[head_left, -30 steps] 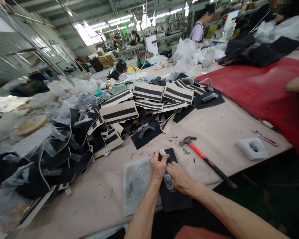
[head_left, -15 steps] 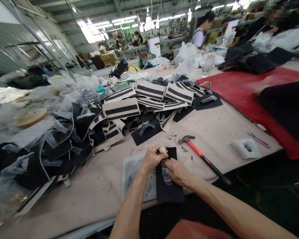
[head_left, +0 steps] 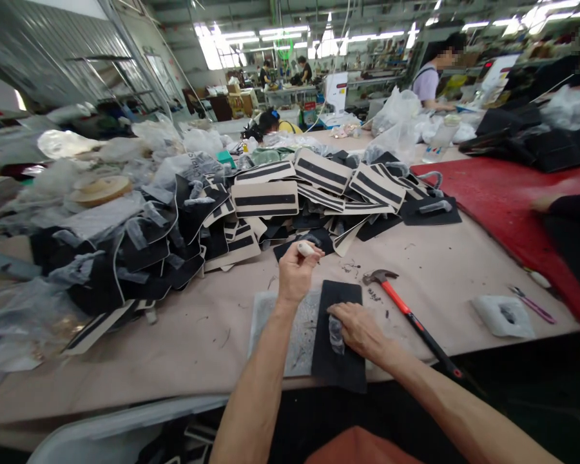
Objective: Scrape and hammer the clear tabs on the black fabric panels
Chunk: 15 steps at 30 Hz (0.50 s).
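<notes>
My left hand is closed around a tool with a pale rounded handle, raised above the table. A black panel lies partly on a grey slab near the table's front edge. My right hand rests on this panel, its fingers curled over the plastic-wrapped handle. To the right, a claw hammer with a red and black handle lies beside small dark bits.
A heap of black and cream striped panels spreads behind and left. A white box and pink-handled pliers lie right. A red sheet lies beyond, near another person's dark sleeve.
My left hand has lifted away from the panel with the pale-handled tool. My right hand has shifted down the panel onto the wrapped handle. The view has turned left.
</notes>
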Tool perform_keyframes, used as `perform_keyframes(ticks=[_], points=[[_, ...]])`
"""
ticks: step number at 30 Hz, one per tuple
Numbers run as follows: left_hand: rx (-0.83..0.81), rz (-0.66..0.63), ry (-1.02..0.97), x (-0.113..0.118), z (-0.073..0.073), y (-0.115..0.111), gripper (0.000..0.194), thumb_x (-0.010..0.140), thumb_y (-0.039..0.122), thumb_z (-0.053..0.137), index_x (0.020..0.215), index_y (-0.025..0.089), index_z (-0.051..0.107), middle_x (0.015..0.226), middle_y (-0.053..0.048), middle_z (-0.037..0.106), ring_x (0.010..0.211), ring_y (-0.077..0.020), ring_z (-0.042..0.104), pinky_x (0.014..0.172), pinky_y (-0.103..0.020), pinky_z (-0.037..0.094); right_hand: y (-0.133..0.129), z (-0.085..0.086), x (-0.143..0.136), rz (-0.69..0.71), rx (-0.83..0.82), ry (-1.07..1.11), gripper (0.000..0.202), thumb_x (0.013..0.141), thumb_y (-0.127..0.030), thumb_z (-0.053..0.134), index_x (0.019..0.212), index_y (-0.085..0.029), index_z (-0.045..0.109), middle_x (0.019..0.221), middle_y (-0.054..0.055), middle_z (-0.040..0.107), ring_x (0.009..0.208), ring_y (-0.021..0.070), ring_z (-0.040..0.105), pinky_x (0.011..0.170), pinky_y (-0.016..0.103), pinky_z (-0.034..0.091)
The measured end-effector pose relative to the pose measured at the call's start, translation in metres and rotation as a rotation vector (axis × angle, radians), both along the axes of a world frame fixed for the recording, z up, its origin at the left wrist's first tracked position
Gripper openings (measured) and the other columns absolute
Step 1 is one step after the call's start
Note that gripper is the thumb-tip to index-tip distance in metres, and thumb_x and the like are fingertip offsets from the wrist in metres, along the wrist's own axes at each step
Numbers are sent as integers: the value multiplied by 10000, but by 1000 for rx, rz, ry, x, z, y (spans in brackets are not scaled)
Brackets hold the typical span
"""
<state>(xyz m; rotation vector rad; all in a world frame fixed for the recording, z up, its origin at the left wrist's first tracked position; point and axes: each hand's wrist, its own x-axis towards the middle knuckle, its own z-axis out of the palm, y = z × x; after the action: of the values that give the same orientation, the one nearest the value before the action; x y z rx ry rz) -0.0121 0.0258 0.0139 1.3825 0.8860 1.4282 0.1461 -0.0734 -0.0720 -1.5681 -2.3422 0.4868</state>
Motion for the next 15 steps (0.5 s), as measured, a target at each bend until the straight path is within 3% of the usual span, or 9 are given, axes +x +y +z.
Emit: perform_keyframes(ticks=[3,7,12,15], points=[[-121,169,-39,-24,-23,0,208,782,283,732,917,158,637,846,-33,698,764,-170,698,749,-281,556,7,22,4,-210,107,-128,380,856,-112,441,1198,-145,603,1041,127,672,855,227,615,762,328,408],[-214,285,-36,-43,-57,-14,239,781,311,741,931,154,640,807,-19,693,721,-161,702,695,-263,556,11,37,6,-428,67,-43,294,902,-225,475,1159,-177,609,925,90,693,753,213,636,670,298,401],[-308,247,-40,-31,-82,-24,263,765,332,761,915,150,646,806,-21,693,735,-162,702,696,-258,555,-9,17,-4,-505,-78,107,547,900,-382,558,1394,-160,480,793,68,687,708,240,648,651,317,438],[-351,177,-70,-12,-93,-25,291,758,332,768,949,148,646,876,-51,724,811,-183,715,767,-285,561,-22,3,-11,-517,-155,203,563,917,-438,540,1417,-185,481,780,63,690,702,244,661,659,328,461]])
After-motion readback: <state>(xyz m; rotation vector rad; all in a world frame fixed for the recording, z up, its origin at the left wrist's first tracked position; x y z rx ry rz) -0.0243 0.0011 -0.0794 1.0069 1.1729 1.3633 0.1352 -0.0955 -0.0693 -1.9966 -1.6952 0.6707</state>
